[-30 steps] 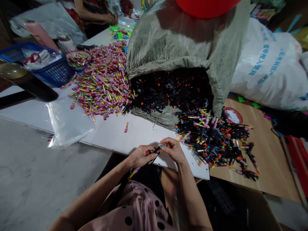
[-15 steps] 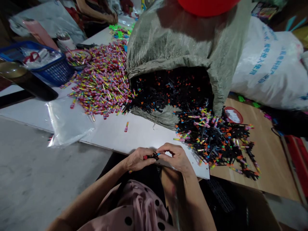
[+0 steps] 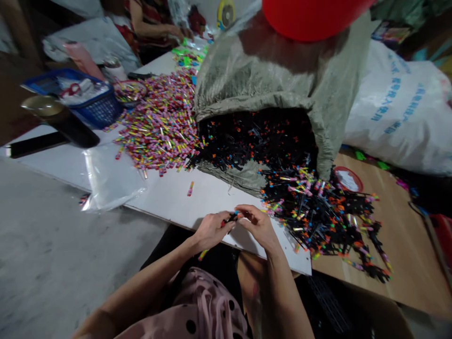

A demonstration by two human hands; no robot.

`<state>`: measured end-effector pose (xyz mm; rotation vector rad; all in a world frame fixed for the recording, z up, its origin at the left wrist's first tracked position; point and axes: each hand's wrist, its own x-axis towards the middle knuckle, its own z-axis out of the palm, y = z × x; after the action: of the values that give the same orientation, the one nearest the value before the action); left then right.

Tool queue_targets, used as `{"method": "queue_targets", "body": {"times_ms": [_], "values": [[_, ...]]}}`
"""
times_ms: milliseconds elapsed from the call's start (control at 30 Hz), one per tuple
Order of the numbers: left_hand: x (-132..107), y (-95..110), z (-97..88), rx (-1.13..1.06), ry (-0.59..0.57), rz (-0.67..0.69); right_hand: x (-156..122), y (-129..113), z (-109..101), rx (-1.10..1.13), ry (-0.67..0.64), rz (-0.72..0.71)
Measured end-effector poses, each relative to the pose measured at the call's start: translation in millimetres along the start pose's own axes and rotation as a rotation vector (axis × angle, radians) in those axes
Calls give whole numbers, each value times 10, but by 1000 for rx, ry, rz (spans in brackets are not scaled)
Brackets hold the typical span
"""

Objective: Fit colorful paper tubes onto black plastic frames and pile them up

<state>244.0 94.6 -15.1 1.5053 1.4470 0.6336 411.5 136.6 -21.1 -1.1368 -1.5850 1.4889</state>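
My left hand [image 3: 212, 231] is closed around a small black toy gun [image 3: 231, 218] with a blue tip and a red part, just above the table's front edge. A yellow-ended candy tube [image 3: 203, 255] pokes out below this hand; how it is held is hidden. The fingertips of my right hand [image 3: 259, 228] pinch at the toy's blue and orange end. Beyond my hands, a single candy tube [image 3: 190, 189] lies on the white tabletop [image 3: 169, 193]. To the right is a heap of black toy guns [image 3: 307, 212], some with tubes among them.
A grey woven sack [image 3: 254, 80] gapes open, full of black toys, under a red basin [image 3: 310, 19]. Left of it spreads a candy tube pile [image 3: 162, 122], then a blue basket [image 3: 99, 106], a dark bottle [image 3: 67, 125] and clear bags [image 3: 113, 181]. A co-worker's arm [image 3: 151, 28] reaches in behind.
The view has shifted, so the table things sit lower and further right. My right fingers have loosened slightly and turned at the toy's tip, where an orange bit now shows.
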Motion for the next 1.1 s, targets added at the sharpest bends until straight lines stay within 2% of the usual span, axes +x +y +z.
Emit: {"method": "queue_targets", "body": {"times_ms": [133,200,233,300,367,433,467,500,533,567,600,633,667,700,767,833,867,933,1100], "values": [[93,74,10,74,-9,-30,11,29,199,-58,227,-24],[102,70,39,86,-52,31,39,-20,239,-156,248,-17],[102,56,31,67,-56,76,59,-76,195,-206,246,-23],[107,-12,-73,19,-21,136,102,-268,-68,-308,312,-53],[125,-143,-303,52,79,119,142,-556,-534,-425,523,-91],[156,-331,-598,220,181,70,188,-890,-1043,-551,812,-142],[175,-436,-736,343,199,63,223,-1046,-1240,-685,890,-152],[196,-537,-850,468,188,53,273,-1174,-1362,-850,1000,-157],[219,-628,-931,580,150,53,344,-1262,-1393,-1007,1050,-159],[243,-704,-975,673,101,52,443,-1298,-1330,-1162,1027,-147],[267,-763,-984,742,55,51,574,-1279,-1183,-1279,949,-136],[288,-804,-965,786,27,52,735,-1206,-971,-1343,736,-94],[304,-831,-926,810,22,47,919,-1089,-722,-1393,457,-51],[313,-849,-879,816,41,33,1115,-941,-462,-1394,321,-46],[313,-875,-797,787,121,-9,1477,-618,0,-1399,184,15],[299,-906,-772,723,215,-30,1709,-346,298,-1405,125,90],[294,-925,-786,685,249,-23,1762,-247,373,-1409,106,110],[296,-964,-854,619,270,17,1772,-129,388,-1413,68,111],[365,-1027,-1023,667,73,51,1646,-106,56,-1433,-48,144]]}}
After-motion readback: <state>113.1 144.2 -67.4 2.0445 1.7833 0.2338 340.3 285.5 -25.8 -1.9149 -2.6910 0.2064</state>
